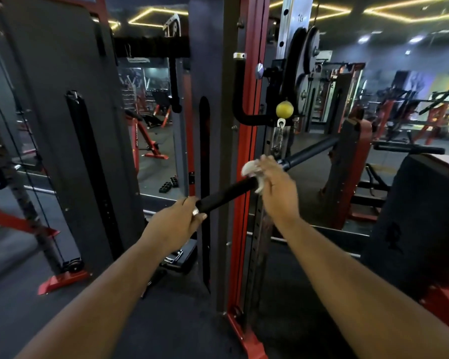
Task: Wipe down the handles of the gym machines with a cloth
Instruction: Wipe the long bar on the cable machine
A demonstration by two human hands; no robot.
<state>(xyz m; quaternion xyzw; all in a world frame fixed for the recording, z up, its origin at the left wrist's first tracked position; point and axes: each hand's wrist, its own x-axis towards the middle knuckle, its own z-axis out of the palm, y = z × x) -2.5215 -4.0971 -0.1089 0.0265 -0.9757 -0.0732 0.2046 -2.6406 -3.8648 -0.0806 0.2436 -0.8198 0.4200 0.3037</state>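
Your left hand (176,224) wraps the near end of the black bar (226,194), steadying it against the cable's swing. Your right hand (275,187) clamps the white cloth (249,169) around the bar's middle, just below the yellow ball (285,109), to rub it.

Bar: long black cable-machine bar (226,194) is hanging across the red steel upright (246,125).
Hands: left hand (178,220) is gripping its near end; right hand (275,185) is pressing a crumpled white cloth (249,169) at its middle.
Ball: small yellow ball (285,109) is sitting above the bar.
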